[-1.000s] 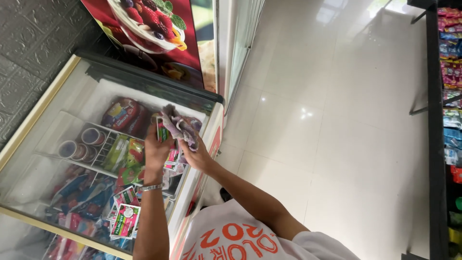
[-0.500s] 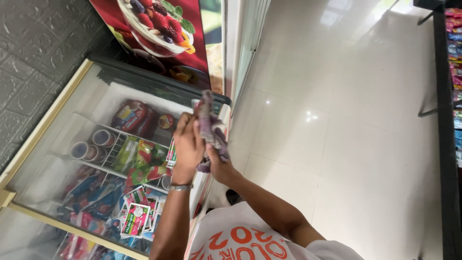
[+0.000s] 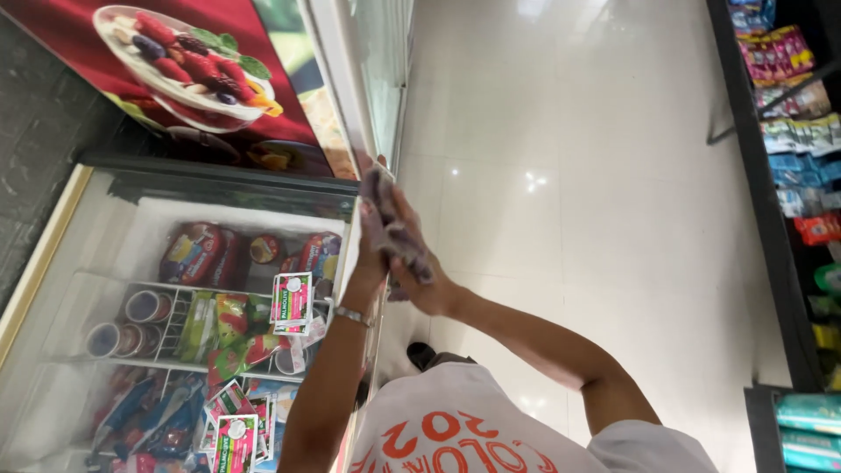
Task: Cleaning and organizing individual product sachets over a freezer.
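Bright, even indoor light. Right of the hands (image 3: 394,241), the glossy white floor (image 3: 613,175) throws back small ceiling-lamp glints and a washed-out patch up top. The hands themselves smear with motion blur. Left of them, the freezer lid (image 3: 175,263) looks hazy. The far-left wall sits dim.

Premises: a retail shop, of the convenience-store kind. At nine o'clock stands a glass-topped chest freezer (image 3: 188,289) stocked with packaged frozen goods and tubs in wire baskets. A dessert advertising panel (image 3: 188,74) sits at eleven o'clock. Shelving (image 3: 802,131) filled with packaged snacks runs along three o'clock. A glossy pale tiled floor (image 3: 578,175) forms the aisle between.
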